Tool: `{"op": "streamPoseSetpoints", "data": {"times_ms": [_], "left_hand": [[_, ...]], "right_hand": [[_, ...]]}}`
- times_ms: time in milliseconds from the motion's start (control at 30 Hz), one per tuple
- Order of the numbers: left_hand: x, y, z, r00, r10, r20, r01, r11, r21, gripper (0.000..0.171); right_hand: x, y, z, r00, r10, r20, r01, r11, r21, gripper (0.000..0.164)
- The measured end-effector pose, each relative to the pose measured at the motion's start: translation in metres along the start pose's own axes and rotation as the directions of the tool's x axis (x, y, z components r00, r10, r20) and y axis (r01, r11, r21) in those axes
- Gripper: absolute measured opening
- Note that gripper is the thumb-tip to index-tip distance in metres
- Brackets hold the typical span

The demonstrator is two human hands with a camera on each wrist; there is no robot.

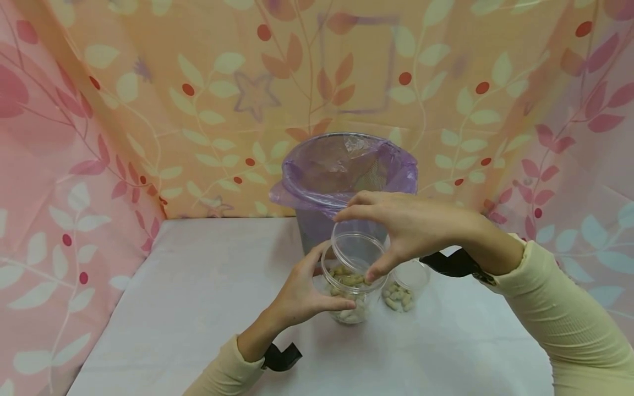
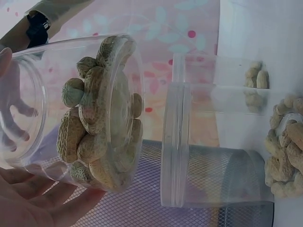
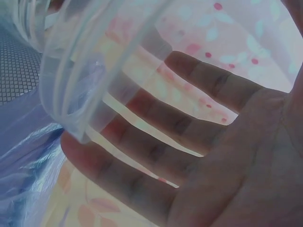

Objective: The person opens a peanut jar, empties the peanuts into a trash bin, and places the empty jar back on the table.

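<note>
My left hand (image 1: 299,291) grips a clear plastic jar (image 2: 52,85) from its left side, thumb along the near wall. Unshelled peanuts (image 2: 92,104) lie heaped at the jar's lower end. Over its mouth, my right hand (image 1: 416,220) holds a clear round lid (image 1: 358,250) tilted, fingers along the far edge and thumb at the near edge. In the right wrist view the fingers spread behind the clear plastic. Below the raised jar, another clear jar (image 2: 227,175) with peanuts stands on the table. A third clear jar (image 1: 398,294) of peanuts is to its right.
A mesh bin (image 1: 312,234) lined with a purple bag (image 1: 403,173) stands right behind the jars. Patterned cloth (image 1: 198,110) hangs at the back and both sides of the white table (image 1: 188,286). A black strap (image 1: 453,263) hangs at my right wrist.
</note>
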State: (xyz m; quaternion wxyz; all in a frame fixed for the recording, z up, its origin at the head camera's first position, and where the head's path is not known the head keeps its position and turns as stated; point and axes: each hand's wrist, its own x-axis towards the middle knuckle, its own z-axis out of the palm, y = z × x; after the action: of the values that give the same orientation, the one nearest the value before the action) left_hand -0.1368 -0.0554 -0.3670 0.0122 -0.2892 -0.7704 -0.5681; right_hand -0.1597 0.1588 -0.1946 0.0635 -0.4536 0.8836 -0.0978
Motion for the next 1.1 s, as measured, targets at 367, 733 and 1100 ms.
{"op": "streamPoseSetpoints", "data": {"times_ms": [367,733,1100], "left_hand": [[0.000,-0.001,0.000,1.000,0.016,-0.010,-0.016,1.000,0.003,0.098],[0.000,-0.001,0.000,1.000,0.012,-0.016,-0.012,0.999,0.035,0.098],[0.001,-0.001,0.000,1.000,0.005,-0.020,-0.005,1.000,0.019,0.099]], "right_hand": [[-0.004,0.006,-0.007,0.998,0.062,-0.026,-0.062,0.998,0.031,0.081],[-0.009,0.021,-0.019,0.986,0.159,-0.050,-0.157,0.987,0.032,0.081],[-0.019,0.040,-0.034,0.949,0.299,-0.101,-0.292,0.953,0.076,0.083]]}}
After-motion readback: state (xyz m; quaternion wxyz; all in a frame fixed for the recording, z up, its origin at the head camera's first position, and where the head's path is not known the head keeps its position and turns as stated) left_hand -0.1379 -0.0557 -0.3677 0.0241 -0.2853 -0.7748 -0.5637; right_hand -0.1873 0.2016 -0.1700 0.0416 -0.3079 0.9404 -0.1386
